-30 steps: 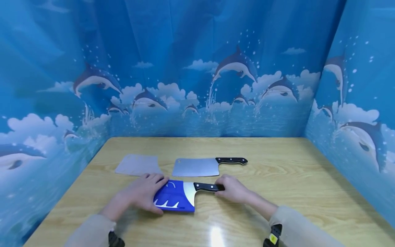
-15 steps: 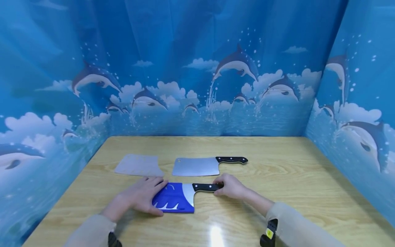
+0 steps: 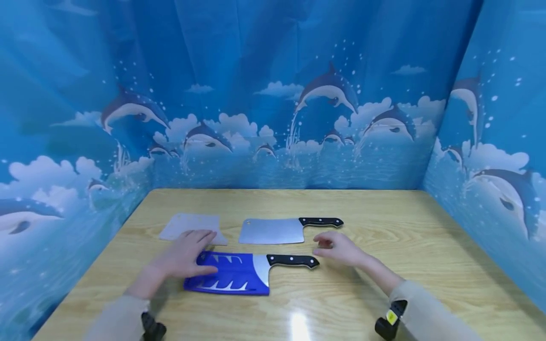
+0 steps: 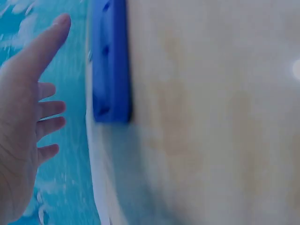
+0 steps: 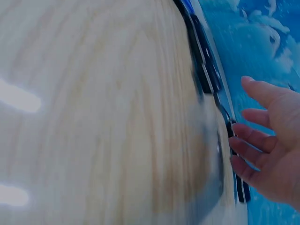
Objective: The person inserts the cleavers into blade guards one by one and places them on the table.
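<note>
A cleaver with a black riveted handle (image 3: 292, 260) lies on the table, its blade mostly inside a blue blade cover (image 3: 232, 274) with white jagged cut-outs. My left hand (image 3: 183, 255) hovers over the cover's left end, fingers extended; in the left wrist view it stands apart from the cover's blue edge (image 4: 111, 70). Just right of the handle's end is my right hand (image 3: 341, 248), off the handle, fingers loosely bent and holding nothing. Behind lies a second cleaver (image 3: 270, 231) with a bare blade. A whitish flat blade cover (image 3: 187, 225) lies at its left, partly behind my left fingers.
The light wood table (image 3: 384, 218) reaches back to a blue curtain (image 3: 264, 94) printed with dolphins, which encloses the back and both sides. Black bands with camera mounts sit on both wrists, over light sleeves (image 3: 431, 312).
My right hand has let go of the cleaver handle and moved right. My left hand has come off the blue cover and shifted left, exposing the cover's left end.
</note>
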A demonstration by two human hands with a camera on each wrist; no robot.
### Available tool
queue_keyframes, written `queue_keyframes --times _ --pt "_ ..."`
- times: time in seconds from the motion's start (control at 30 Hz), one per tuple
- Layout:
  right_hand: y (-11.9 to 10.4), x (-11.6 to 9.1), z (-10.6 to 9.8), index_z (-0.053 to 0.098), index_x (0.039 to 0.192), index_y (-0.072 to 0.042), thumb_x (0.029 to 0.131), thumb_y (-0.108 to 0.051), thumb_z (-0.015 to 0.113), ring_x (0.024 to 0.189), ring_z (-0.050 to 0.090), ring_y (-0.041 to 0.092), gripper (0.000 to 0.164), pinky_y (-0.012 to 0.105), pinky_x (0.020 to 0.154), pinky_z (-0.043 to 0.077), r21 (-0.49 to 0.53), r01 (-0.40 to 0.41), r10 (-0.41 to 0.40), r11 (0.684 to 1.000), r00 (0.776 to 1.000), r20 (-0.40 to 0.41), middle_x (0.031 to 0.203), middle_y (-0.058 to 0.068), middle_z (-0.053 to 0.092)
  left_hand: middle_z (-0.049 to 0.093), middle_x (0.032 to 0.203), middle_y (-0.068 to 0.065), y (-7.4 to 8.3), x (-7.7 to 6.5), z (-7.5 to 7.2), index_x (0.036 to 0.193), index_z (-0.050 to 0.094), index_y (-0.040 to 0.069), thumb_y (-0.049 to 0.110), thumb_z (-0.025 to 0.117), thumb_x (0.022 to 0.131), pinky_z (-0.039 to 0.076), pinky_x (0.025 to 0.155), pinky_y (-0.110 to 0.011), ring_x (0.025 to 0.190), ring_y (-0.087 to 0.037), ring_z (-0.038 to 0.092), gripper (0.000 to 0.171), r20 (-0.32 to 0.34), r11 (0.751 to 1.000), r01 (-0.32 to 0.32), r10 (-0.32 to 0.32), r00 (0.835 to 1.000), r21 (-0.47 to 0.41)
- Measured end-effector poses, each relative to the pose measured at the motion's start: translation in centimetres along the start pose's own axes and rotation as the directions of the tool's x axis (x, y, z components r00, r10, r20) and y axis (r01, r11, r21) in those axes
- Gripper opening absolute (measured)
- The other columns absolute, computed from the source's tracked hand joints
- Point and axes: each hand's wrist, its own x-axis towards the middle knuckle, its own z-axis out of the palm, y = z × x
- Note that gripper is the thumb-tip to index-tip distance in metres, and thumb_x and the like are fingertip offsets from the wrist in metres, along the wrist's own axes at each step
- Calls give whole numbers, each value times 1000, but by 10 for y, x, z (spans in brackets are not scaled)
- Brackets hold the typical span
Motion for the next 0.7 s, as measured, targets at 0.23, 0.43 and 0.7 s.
queue_keyframes --times 0.23,0.43,0.7 --pt "24 -3 -27 59 114 8 84 -17 67 95 57 31 40 40 79 50 47 -82 89 996 983 -163 103 19 61 40 133 -32 -33 5 -7 134 39 -10 50 66 78 29 100 -58 122 -47 37 87 20 980 197 -196 980 -21" --pt "41 2 -40 53 123 7 85 -16 65 110 49 39 46 50 92 42 74 -182 194 981 957 -218 119 25 55 30 138 -35 -54 9 -7 137 30 -12 48 69 75 22 101 -62 125 -51 28 95 86 944 319 -313 946 -81" --pt "60 11 -45 43 131 10 85 -15 64 121 37 47 57 58 100 29 67 -228 236 971 961 -147 131 30 43 18 144 -33 -60 31 -8 142 22 -9 54 71 70 11 103 -64 131 -49 16 107 241 899 416 -377 894 -136"
